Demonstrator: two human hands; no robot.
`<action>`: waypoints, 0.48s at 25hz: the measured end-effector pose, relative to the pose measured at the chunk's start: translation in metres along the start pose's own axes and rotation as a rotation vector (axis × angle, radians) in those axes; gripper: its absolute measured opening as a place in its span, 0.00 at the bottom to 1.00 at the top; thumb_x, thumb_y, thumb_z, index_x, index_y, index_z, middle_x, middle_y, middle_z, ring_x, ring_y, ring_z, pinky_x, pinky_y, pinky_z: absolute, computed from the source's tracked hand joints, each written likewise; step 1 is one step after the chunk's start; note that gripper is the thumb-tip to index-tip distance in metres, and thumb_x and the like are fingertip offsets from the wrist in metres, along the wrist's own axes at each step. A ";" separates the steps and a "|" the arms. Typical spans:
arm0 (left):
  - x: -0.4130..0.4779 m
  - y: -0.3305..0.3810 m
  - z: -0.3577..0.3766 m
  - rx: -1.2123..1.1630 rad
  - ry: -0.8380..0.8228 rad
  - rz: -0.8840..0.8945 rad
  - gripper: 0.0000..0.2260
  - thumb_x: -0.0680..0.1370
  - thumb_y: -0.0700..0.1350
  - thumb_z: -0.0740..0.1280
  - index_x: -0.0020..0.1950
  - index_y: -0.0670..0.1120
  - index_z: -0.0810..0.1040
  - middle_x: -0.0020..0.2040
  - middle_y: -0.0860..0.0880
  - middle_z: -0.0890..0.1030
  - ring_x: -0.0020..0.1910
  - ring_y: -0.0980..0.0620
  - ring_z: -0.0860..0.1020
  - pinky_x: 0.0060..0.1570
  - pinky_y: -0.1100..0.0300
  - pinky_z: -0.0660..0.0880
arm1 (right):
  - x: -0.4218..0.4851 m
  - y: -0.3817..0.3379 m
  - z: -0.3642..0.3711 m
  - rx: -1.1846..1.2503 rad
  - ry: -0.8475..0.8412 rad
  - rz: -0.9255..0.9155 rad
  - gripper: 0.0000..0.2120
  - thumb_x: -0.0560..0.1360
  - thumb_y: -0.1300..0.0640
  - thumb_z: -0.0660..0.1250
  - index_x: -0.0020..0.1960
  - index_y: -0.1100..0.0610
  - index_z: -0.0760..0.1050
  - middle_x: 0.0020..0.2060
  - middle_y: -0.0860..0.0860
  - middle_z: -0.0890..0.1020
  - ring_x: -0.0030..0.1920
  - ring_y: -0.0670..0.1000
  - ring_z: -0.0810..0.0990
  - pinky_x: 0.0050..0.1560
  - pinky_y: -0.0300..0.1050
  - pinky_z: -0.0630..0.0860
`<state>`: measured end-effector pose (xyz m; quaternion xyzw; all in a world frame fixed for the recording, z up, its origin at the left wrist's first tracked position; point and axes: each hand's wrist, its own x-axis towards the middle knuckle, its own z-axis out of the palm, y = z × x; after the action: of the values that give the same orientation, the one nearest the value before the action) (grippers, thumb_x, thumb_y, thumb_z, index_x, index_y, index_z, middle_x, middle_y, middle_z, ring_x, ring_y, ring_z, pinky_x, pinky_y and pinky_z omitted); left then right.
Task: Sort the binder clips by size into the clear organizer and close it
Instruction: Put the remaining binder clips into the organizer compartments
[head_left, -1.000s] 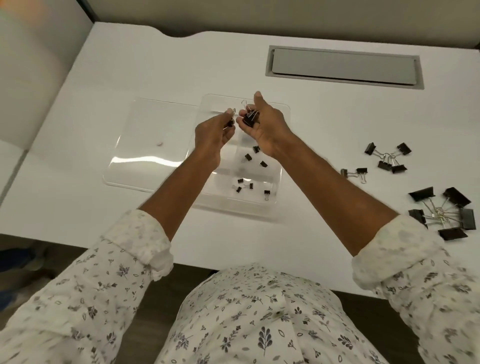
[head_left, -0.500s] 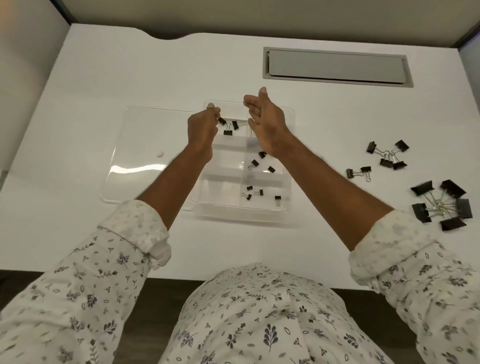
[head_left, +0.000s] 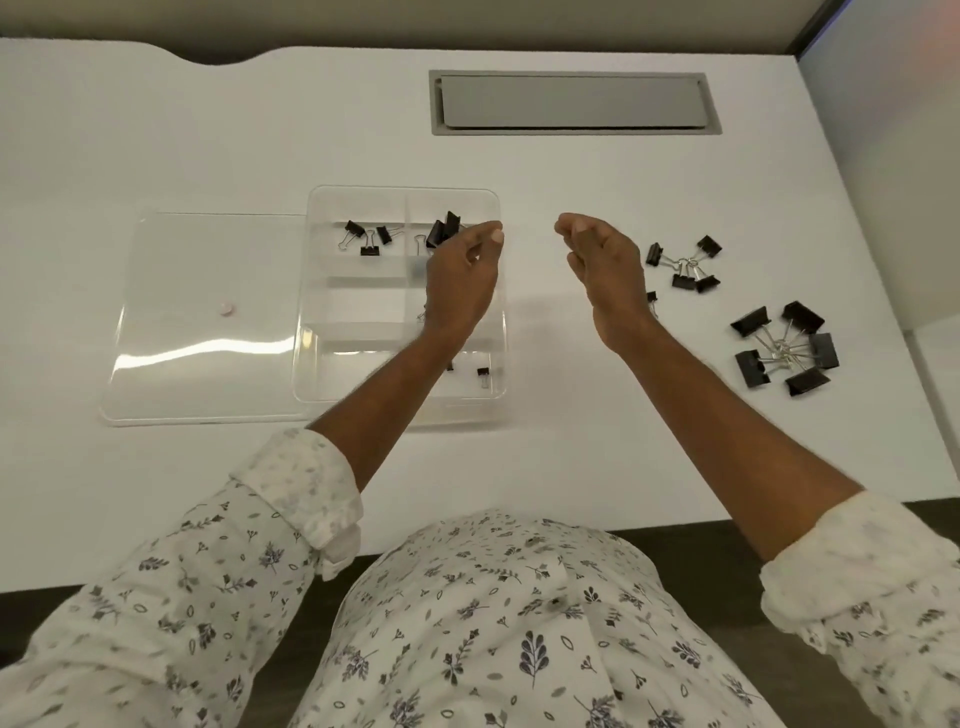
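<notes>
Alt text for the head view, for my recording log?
Both hands are empty above a white desk: the left hand hovers over an open clear organizer holding a few black binder clips, the right hand beside it. The lid lies to the organizer's left; medium clips and large clips lie unsorted on the right.

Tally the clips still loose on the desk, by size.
Large binder clips: 5
Medium binder clips: 5 in view, one half hidden by the right hand
Total: 10 in view
</notes>
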<state>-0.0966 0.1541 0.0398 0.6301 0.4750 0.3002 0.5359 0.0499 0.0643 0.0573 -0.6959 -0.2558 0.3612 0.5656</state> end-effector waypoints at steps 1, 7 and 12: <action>-0.004 0.002 0.013 0.012 -0.011 0.024 0.13 0.83 0.49 0.66 0.65 0.46 0.82 0.59 0.53 0.85 0.54 0.61 0.80 0.53 0.75 0.73 | 0.000 0.006 -0.017 -0.033 0.020 -0.014 0.11 0.83 0.50 0.64 0.59 0.51 0.82 0.58 0.46 0.84 0.57 0.43 0.79 0.61 0.41 0.74; -0.024 -0.004 0.092 0.157 -0.107 0.102 0.14 0.81 0.48 0.69 0.65 0.46 0.82 0.63 0.52 0.83 0.62 0.54 0.81 0.64 0.58 0.76 | 0.000 0.051 -0.116 -0.377 0.092 -0.098 0.14 0.82 0.62 0.62 0.65 0.59 0.78 0.61 0.49 0.83 0.61 0.42 0.80 0.61 0.30 0.74; -0.047 -0.015 0.135 0.300 -0.177 0.151 0.15 0.81 0.44 0.69 0.67 0.43 0.79 0.66 0.47 0.81 0.66 0.51 0.78 0.65 0.63 0.71 | 0.016 0.087 -0.163 -0.765 -0.040 -0.291 0.18 0.80 0.66 0.61 0.69 0.59 0.76 0.66 0.53 0.80 0.67 0.52 0.77 0.68 0.42 0.72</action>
<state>0.0020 0.0573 -0.0017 0.7609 0.4166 0.2088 0.4516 0.1843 -0.0420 -0.0146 -0.8054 -0.4784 0.1697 0.3060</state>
